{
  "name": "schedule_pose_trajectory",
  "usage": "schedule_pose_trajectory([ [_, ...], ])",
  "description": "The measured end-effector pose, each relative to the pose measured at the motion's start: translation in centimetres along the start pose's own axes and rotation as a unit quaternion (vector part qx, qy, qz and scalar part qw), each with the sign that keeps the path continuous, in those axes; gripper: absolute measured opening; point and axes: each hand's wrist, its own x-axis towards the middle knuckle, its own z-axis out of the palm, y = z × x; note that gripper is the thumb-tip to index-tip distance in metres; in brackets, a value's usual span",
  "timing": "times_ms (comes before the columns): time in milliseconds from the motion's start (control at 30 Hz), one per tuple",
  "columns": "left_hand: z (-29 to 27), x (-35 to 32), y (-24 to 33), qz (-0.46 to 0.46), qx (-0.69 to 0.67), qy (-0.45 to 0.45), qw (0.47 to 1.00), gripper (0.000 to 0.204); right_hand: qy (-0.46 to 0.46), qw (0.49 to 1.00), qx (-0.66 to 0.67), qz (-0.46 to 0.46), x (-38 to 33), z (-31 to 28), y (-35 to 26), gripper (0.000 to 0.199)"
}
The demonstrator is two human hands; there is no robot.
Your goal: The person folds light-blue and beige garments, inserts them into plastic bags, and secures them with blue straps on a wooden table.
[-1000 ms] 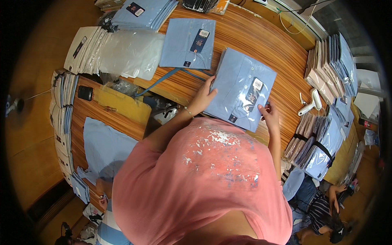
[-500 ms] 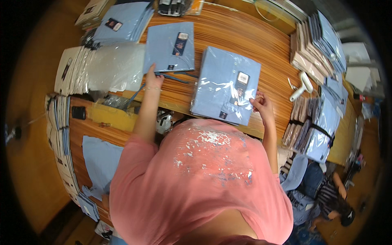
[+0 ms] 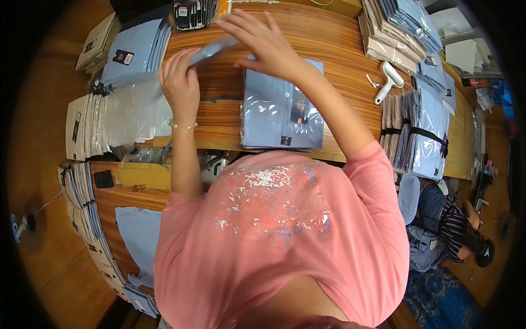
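My left hand [image 3: 181,79] grips one end of a folded blue shirt [image 3: 213,49], raised above the table and seen nearly edge-on, slightly blurred. At the shirt's other end is my right hand [image 3: 268,46], its fingers spread; it looks close to or touching the shirt, though the contact is hidden. Below that hand lies a stack of folded blue shirts in clear plastic [image 3: 268,118], with a dark tag on the top one. A thin blue strap [image 3: 222,99] lies on the table left of this stack. Clear plastic bags [image 3: 129,118] lie beside my left wrist.
White bagged shirts [image 3: 79,126] and a blue shirt stack [image 3: 131,46] stand at left. Toward the right are a white lint roller [image 3: 389,82], a beige shirt stack [image 3: 378,41] and strapped shirt bundles [image 3: 427,134]. Another person [image 3: 457,225] is at the lower right.
The blue shirt at my left hand has been lifted off the table and tilted up. My right hand has left the stack's right edge and moved up and left across it.
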Motion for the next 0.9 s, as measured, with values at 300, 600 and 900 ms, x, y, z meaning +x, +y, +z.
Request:
schedule_pose_trajectory([
  [300,-2.5,-0.7,0.3,0.05,0.072,0.299,0.95,0.099,0.051,0.948,0.298,0.1,2.3,-1.7,1.0,0.027],
  [600,2.7,-0.5,5.5,-0.273,-0.557,-0.1,0.778,0.054,0.182,0.819,0.398,0.371,-5.9,-10.0,-0.5,0.045],
  [900,10.4,-12.0,1.6,-0.298,-0.315,-0.274,0.858,0.076,0.091,0.844,0.154,0.505,-20.7,-0.4,4.6,0.072],
])
